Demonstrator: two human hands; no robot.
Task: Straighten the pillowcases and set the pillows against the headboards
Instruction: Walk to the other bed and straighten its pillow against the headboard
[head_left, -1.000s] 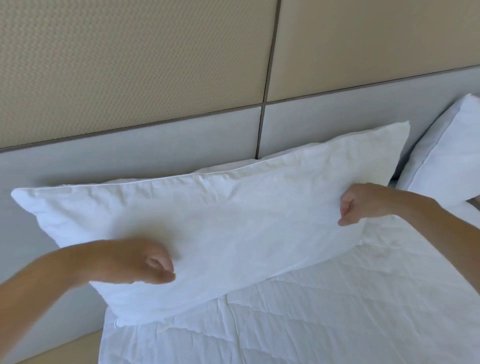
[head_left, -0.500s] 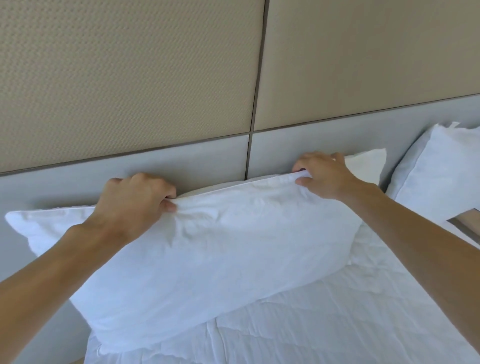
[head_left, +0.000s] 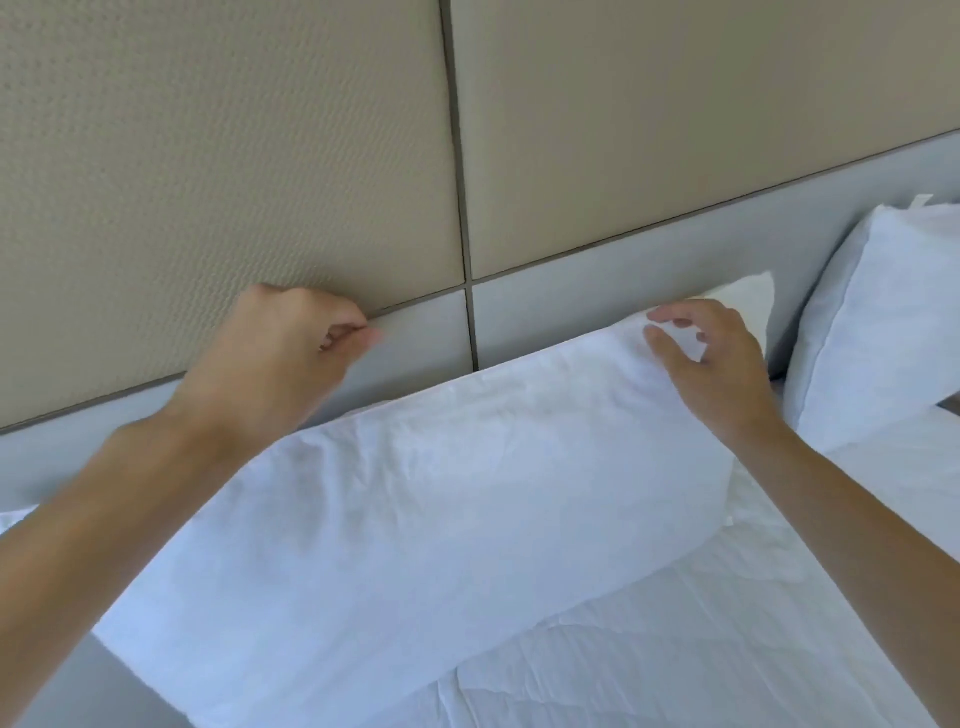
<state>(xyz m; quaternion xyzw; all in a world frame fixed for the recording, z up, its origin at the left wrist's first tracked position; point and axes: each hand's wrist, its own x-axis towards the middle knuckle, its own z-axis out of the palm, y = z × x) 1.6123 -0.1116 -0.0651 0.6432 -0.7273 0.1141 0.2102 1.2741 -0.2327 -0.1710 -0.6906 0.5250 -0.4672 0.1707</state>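
Observation:
A white pillow (head_left: 441, 519) in a creased pillowcase leans against the grey padded headboard (head_left: 597, 306) at the head of the bed. My left hand (head_left: 280, 358) hovers above the pillow's top edge in front of the headboard, fingers curled with nothing in them. My right hand (head_left: 706, 364) rests over the pillow's upper right part, fingers spread and apart, lightly touching the fabric near the top edge. A second white pillow (head_left: 878, 322) stands against the headboard at the right.
Beige textured wall panels (head_left: 208, 156) rise above the grey headboard strip. A white quilted mattress cover (head_left: 701, 649) lies below the pillow. The bed's left edge is near the bottom left.
Both hands have let go of the pillow's top edge. My left hand lifted up off it; my right hand opened and slid toward the right end. The pillow now sits lower against the headboard.

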